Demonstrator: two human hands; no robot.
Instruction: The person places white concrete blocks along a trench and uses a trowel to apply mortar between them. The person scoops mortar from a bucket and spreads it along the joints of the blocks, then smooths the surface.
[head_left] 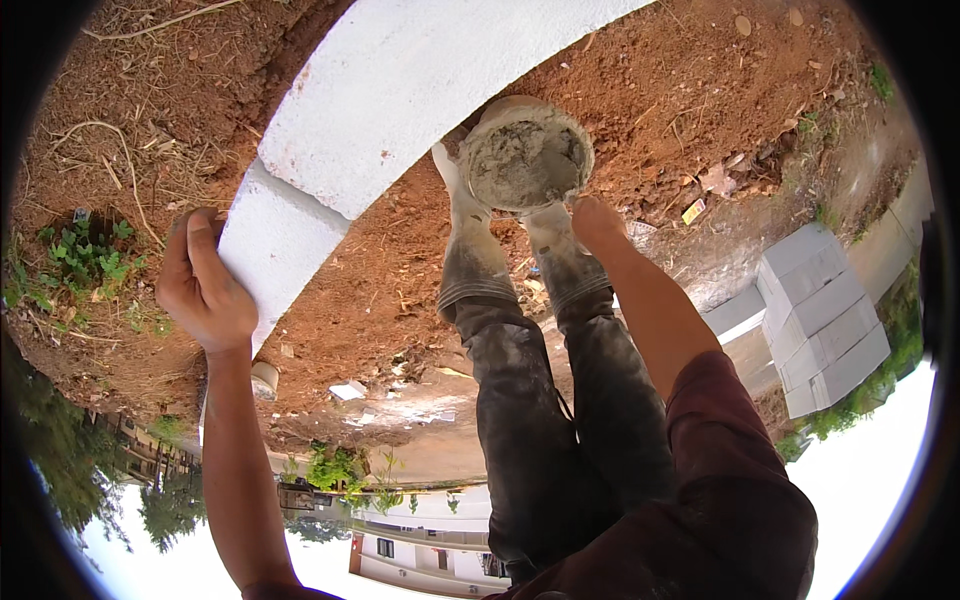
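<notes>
A low course of white building blocks curves across the upper left, with a narrow joint between two of them. At its outer edge my left hand is bent round the nearer white block, its fingertips partly hidden. A round bucket of wet grey mortar stands on the soil by my boots, right of the blocks. My right hand is closed at the bucket's lower right rim. Whatever its fingers hold is hidden.
Reddish soil lies on both sides of the blocks. Grey blocks are stacked at the right. A small cup-like container and white scraps lie below the near block. Green plants grow at the left.
</notes>
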